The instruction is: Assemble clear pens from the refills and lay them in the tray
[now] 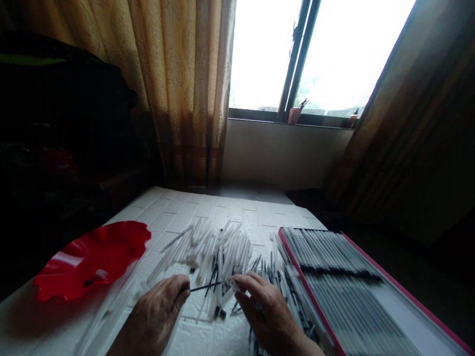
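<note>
Our left hand (156, 312) pinches a refill (208, 286), likely light and bendy, by its left end; our right hand (267, 311) grips a barrel (234, 285).

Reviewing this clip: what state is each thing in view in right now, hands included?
Left hand: pinching a black refill by its end.
Right hand: holding a clear barrel at the refill's tip.
Loose barrels: piled untidily on the table.
Red dish: holds a couple of small pieces.
Tray: filled with pens in rows.
Curtain: drawn aside from the window.
</note>
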`<state>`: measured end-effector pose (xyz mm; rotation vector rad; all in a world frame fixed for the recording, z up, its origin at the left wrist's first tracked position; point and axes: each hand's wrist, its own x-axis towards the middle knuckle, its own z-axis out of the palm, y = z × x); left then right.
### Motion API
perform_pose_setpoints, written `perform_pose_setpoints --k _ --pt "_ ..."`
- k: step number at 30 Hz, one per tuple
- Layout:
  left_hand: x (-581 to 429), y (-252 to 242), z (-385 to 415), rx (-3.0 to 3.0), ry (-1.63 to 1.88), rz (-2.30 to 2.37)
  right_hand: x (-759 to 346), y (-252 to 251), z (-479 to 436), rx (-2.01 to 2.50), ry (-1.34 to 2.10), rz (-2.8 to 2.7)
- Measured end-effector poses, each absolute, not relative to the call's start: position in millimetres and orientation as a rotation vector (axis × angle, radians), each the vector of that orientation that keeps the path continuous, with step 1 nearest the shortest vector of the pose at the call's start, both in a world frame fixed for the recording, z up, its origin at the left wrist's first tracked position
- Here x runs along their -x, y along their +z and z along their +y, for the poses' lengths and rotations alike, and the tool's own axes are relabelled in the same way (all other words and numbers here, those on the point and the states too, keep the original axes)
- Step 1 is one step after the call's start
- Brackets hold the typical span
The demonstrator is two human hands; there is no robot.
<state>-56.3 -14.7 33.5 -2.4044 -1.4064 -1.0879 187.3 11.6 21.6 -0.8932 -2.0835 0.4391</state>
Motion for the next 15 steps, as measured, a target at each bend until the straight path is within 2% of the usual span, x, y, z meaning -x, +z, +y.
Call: perform_pose_setpoints --k 15 --pt "72.6 31.7 -17.8 2.281 -0.966 -1.266 -181.7 17.0 10.2 0.932 0.429 -2.144"
